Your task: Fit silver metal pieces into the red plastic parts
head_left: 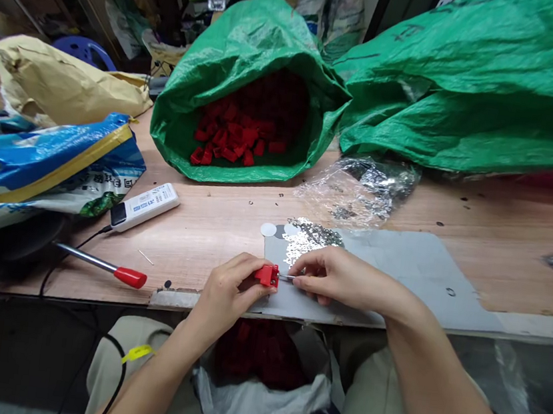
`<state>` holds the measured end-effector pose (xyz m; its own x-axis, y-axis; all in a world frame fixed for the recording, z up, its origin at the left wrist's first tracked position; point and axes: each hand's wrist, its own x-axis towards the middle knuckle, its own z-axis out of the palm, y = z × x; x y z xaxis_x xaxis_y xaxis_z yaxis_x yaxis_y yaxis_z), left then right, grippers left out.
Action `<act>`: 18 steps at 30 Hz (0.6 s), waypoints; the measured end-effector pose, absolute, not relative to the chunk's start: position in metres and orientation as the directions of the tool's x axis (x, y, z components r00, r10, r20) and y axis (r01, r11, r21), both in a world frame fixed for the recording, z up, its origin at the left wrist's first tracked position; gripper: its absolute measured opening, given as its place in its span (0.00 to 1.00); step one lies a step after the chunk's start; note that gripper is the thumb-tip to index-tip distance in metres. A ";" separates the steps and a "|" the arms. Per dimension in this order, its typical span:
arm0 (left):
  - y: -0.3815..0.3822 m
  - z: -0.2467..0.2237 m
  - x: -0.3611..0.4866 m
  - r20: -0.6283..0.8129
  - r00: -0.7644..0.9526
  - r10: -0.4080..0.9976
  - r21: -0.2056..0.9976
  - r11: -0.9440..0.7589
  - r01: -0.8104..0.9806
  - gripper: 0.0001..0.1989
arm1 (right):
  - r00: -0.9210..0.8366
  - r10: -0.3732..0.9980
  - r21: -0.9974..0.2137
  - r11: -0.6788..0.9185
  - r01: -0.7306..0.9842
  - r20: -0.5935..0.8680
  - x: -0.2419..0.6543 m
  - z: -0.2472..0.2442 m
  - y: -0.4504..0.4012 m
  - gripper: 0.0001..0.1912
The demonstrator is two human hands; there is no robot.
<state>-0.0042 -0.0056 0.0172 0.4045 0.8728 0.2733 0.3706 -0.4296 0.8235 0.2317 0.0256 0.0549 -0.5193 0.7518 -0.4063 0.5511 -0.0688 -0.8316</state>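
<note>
My left hand pinches a small red plastic part between thumb and fingers, over the front edge of a grey mat. From the right, my right hand is closed on a thin metal piece, whose end meets the right side of the red part. Whether that piece is a tool or a loose part is too small to tell. Just behind my hands, a pile of small shiny metal pieces lies on the mat.
A green sack holding red parts lies open behind. Another green sack, a clear plastic bag, a white device, a red-tipped lever and an open bag at my lap surround the work.
</note>
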 end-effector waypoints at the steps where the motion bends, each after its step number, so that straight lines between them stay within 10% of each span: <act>1: -0.006 0.017 -0.004 0.276 0.404 0.872 0.823 -0.432 0.369 0.09 | -0.513 0.757 -0.829 -0.067 0.555 -0.405 0.231 0.055 0.025 0.14; 18: -0.007 0.015 -0.005 0.288 0.371 0.883 0.804 -0.433 0.408 0.10 | -0.517 0.771 -0.831 -0.027 0.555 -0.371 0.230 0.051 0.026 0.10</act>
<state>-0.0048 -0.0068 0.0149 0.3712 0.8829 0.2876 0.4076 -0.4332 0.8039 0.2301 0.0260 0.0511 -0.5174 0.7711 -0.3710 0.5552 -0.0274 -0.8312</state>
